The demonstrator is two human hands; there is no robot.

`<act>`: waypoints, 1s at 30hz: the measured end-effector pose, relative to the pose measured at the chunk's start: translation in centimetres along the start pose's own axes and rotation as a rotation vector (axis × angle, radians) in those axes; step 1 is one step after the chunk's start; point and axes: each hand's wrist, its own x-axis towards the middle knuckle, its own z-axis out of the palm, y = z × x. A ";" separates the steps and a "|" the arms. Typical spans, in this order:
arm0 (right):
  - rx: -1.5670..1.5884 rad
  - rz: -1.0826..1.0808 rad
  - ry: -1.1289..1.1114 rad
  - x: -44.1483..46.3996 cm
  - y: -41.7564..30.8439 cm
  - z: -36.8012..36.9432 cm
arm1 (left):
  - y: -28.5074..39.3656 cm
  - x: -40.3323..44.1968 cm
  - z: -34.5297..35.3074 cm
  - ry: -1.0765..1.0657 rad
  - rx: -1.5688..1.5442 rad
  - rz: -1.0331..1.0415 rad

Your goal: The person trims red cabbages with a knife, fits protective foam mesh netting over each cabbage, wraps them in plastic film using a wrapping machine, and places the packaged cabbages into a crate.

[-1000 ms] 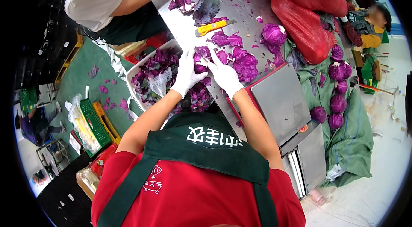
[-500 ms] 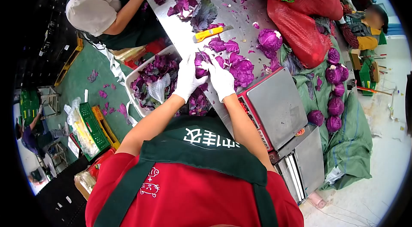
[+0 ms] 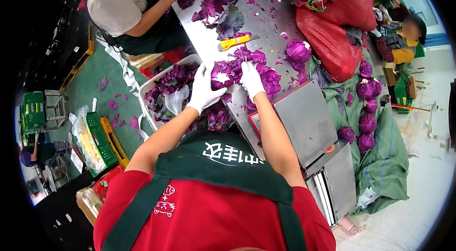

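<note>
One big metal table [image 3: 204, 44] stands by a white tub [image 3: 144, 106] of purple leaves [image 3: 164, 80]. At the table's edge, the left hand [image 3: 203, 89] curls around a purple cabbage [image 3: 221, 75]; the right hand [image 3: 251, 81] is closed beside it. A yellow knife [image 3: 233, 42] lies past them. Smallest, a thin blade [image 3: 244, 55] pokes from the right hand.

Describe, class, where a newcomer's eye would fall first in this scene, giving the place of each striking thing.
Probably first on the white-gloved left hand and right hand, at either side of a purple cabbage near the middle. Next, perhaps, come the bright yellow cutter, lying on the metal table just beyond them, and the bulging red mesh sack further right.
</note>
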 end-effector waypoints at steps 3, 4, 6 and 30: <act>0.144 0.053 -0.117 -2.9 -5.0 -2.1 | 1.0 -0.4 1.8 0.080 -0.276 -0.449; 0.225 0.084 -0.181 -3.9 -6.8 -2.7 | 1.5 -0.2 2.2 0.135 -0.448 -0.538; 0.095 -0.019 -0.082 -2.1 -2.1 -1.6 | 1.9 0.3 1.9 0.124 -0.486 -0.599; -0.602 -0.375 -0.257 -4.8 -10.1 -3.4 | -1.9 0.9 1.1 -0.222 -0.762 -0.354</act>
